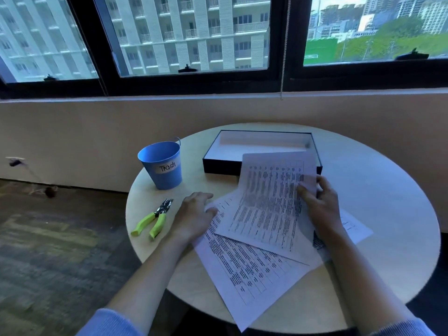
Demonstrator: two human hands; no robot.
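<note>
**Loose sheets held by one pinch**

Farthest left stands the blue pail [161,166], smooth and tapered, with a "Trash" label. Just in front of it lie the pliers [155,218], which have lime-green grips and a bright metal nose. Neither is being touched.

The left hand [194,214] rests with relaxed fingers on the corner of the lower sheet [247,270]. That sheet is thin printed paper lying flat, and one corner pokes past the edge of the round, pale table [388,190]. I'd say a nudge there could send it to the floor.

The top sheet [269,209] lies over it, tilted up toward the shallow black box [218,163], whose inside is white. The right hand [322,204], well apart from the left, pinches this sheet at its right edge, thumb on the print and fingers behind.

Paper this limp will likely sag or crease at the pinch. If it is carried low, its far edge could catch on the box rim. Another sheet [356,229] under the right wrist might drag along.
</note>
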